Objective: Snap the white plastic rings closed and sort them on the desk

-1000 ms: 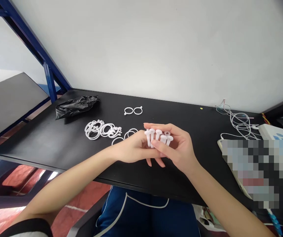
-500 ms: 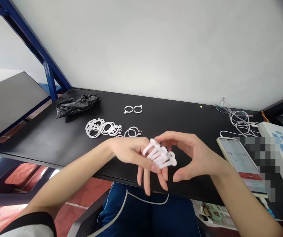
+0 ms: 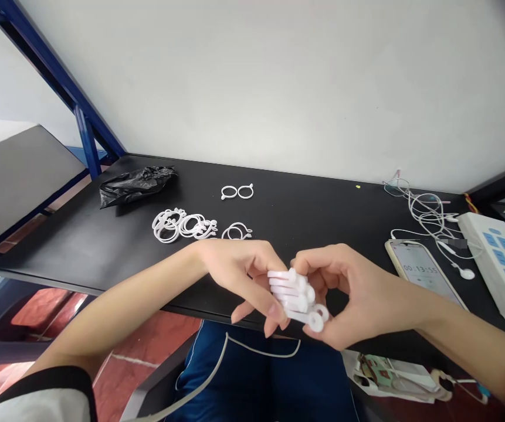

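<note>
Rings [image 3: 284,291] are seeming light, stiff, best gripped mid-band. My left hand [image 3: 246,275] is clamping them, right hand [image 3: 358,296] pinching across knobs [image 3: 304,302].

Across the middle of the smooth black tabletop [image 3: 318,205], a broad open lane runs behind the right hand [image 3: 351,293], from the two white rings lying side by side [image 3: 237,191] to the tangled white cable [image 3: 430,217]; the pale wall [image 3: 278,88] closes it off at the back. Beyond the cable, the pale-cased phone [image 3: 426,266] and long white power strip with blue sockets [image 3: 498,258] crowd the right end. Another open area lies at the left front, bounded by the crumpled black plastic bag [image 3: 138,184], the heap of white rings [image 3: 199,228] and the left forearm [image 3: 133,305]. Between the left hand [image 3: 247,275] and the right, a bundle of white plastic rings with round tabs [image 3: 294,290] fills the gap.
</note>
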The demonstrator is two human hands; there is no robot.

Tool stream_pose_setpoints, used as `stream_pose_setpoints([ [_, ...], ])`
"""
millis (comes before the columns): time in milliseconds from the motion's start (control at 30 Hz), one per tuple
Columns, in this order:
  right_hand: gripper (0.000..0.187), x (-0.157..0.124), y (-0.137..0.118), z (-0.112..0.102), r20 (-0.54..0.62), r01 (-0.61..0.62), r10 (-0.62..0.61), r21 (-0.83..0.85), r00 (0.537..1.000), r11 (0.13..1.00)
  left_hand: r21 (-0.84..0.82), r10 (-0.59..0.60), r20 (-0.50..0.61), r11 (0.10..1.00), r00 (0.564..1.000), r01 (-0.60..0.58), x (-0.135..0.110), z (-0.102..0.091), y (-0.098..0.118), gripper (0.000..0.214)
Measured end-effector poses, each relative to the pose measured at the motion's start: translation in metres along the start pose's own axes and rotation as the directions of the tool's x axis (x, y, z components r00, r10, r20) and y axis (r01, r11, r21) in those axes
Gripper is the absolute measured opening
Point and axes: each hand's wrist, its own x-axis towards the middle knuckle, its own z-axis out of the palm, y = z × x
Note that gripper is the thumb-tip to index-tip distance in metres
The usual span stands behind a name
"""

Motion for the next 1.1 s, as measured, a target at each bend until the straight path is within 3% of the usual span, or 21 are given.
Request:
stream_pose_setpoints([
  [100,0.025,-0.001,-0.002,0.001,-0.009,0.009,-0.009,-0.045,1.000,0.999,0.025,0.057,-0.075,0.998,0.996,-0.056,-0.001,0.003,0.004,0.022],
  [300,0.022,-0.006,-0.008,0.008,0.101,0.078,-0.075,-0.026,0.992,0.997,0.140,0.040,0.038,0.989,0.999,-0.045,-0.003,0.010,0.012,0.019],
  [467,0.013,-0.012,-0.017,0.016,0.056,0.111,-0.100,-0.230,0.993,0.967,0.214,0.167,-0.112,0.967,0.980,-0.140,-0.002,0.030,0.002,0.026],
  [633,0.028,-0.014,-0.009,0.025,0.069,0.202,-0.192,-0.207,0.979,0.957,0.312,0.275,-0.107,0.922,0.955,-0.230,-0.003,0.046,-0.008,0.026],
  [767,0.032,-0.010,0.002,0.028,0.091,0.294,-0.285,-0.117,0.954,0.949,0.259,0.309,-0.087,0.925,0.947,-0.278,-0.004,0.049,-0.010,0.026],
  [1000,0.051,-0.005,0.014,0.027,0.119,0.332,-0.334,0.035,0.935,0.943,0.065,0.299,-0.105,0.954,0.949,-0.293,0.000,0.051,-0.020,0.033],
  [1100,0.050,-0.004,0.018,0.030,0.121,0.344,-0.358,0.117,0.926,0.931,-0.036,0.282,-0.131,0.957,0.950,-0.288,0.004,0.056,-0.027,0.034],
])
